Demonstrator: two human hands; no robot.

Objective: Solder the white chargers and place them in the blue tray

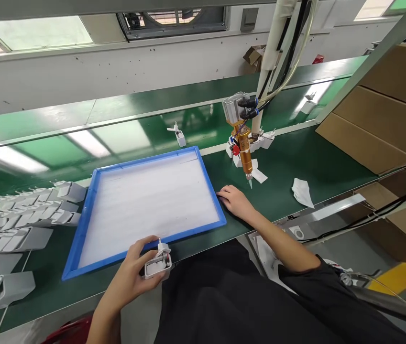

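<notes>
My left hand is closed around a small white plastic housing, its open side up with small white parts and some reddish wiring inside. It is held at the front edge of a blue-rimmed tray with a white bottom. My right hand lies low over the green bench, its bent fingers against the tray's right rim; the fingertips are partly hidden. Just beyond this hand hangs an orange dispensing tool with a fine nozzle pointing down.
Rows of white housings crowd the bench at left. One white housing sits on the green belt behind the tray. Several white pieces lie beneath the tool. A crumpled white sheet and stacked cardboard boxes are at right.
</notes>
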